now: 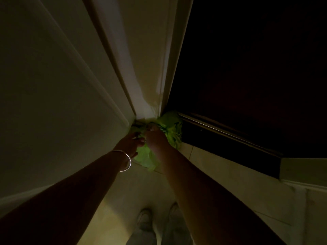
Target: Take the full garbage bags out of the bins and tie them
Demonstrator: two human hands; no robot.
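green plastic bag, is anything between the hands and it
Nothing visible. Both the left hand and the right hand are already on the green plastic garbage bag, at the foot of the pale door.

No text can be read; dark marks on the green bag [170, 128] stay illegible.

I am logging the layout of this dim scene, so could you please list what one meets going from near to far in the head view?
Shoes → floor tiles → bangle on the left wrist → left hand and right hand on the green garbage bag → door frame.
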